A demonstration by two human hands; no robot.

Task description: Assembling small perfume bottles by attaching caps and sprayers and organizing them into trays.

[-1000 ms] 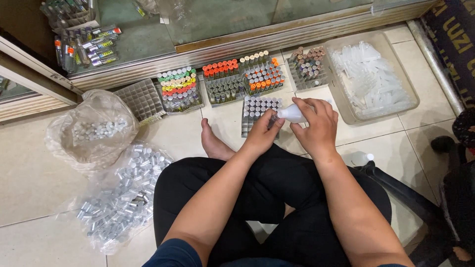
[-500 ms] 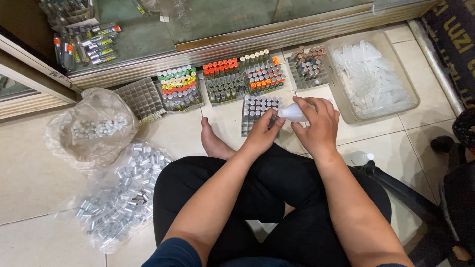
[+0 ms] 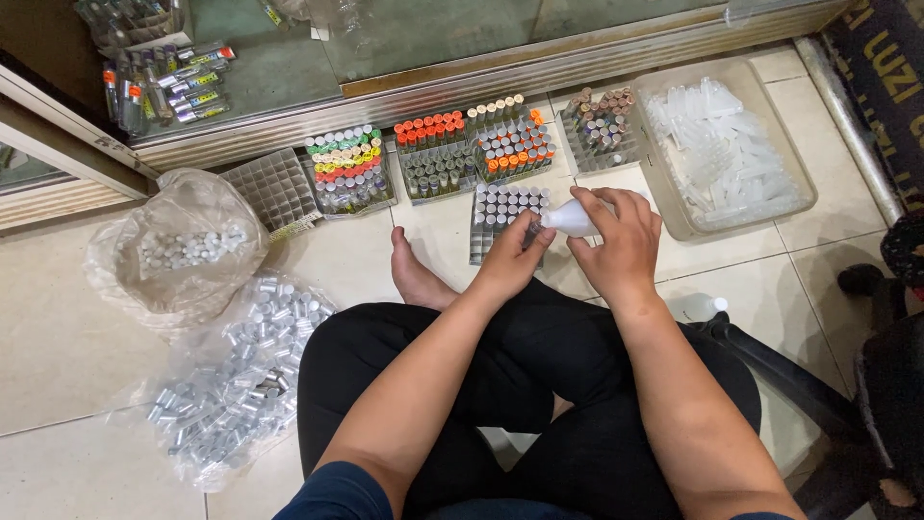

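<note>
Seen from the head camera, a person is sitting cross-legged on the tiled floor [image 3: 67, 347], with one bare foot [image 3: 416, 277] poking out in front of the black trousers. The right hand [image 3: 621, 241] is gripping a small white squeeze bottle [image 3: 570, 219], fingers wrapped over its body, with the nozzle pointing left. The left hand [image 3: 512, 260] is pinching something small between thumb and fingertips right at the bottle's tip; it is too small to tell what, though it looks like a little vial.

Both hands are hovering just over the near edge of a grey tray of silver-capped vials [image 3: 502, 214], which is lying on the floor ahead of the person's knees. Beyond it, along the metal sill of a glass cabinet [image 3: 462, 67], more trays are sitting in a row: an empty grid tray [image 3: 271, 191], one with green, yellow and red caps [image 3: 346, 169], one with orange caps [image 3: 476, 144], and one with brownish caps [image 3: 599, 120]. At the far right end of the row, a clear plastic tub [image 3: 804, 183] is holding translucent plastic pieces.

To the person's left, a plastic bag of white caps [image 3: 178, 246] is standing open, and nearer, a flat bag of silver caps [image 3: 236, 376] is spilling across the tiles.
</note>
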